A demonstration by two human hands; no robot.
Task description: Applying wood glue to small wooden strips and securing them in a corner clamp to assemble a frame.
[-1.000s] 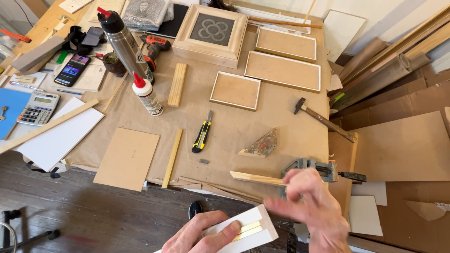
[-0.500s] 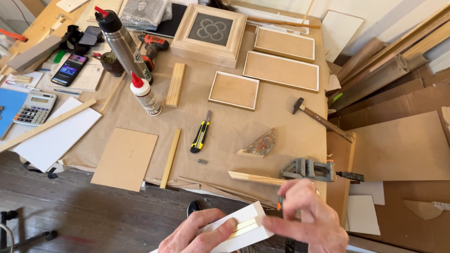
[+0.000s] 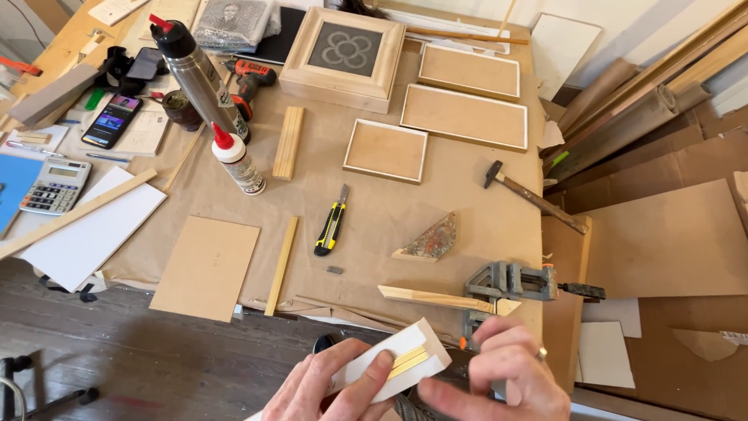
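— Moulding (image 3: 397, 365), white with a gold stripe: where?

— Head view, bottom edge, off the table's (image 3: 389, 210) front. My left hand (image 3: 331, 390) holds it, thumb pressed on top.

— Right hand (image 3: 506, 378)?

— Fingers curled at the moulding's end; possibly gripping something dark, can't tell.

— Nearby?

— Corner clamp (image 3: 506, 282) holding a wood strip (image 3: 432, 298), just beyond. Utility knife (image 3: 331, 226) and hammer (image 3: 534, 196) farther back.

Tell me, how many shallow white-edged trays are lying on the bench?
3: a small tray mid-bench, a longer tray just right of it, and a far tray beside the square wooden frame. None looks hidden.
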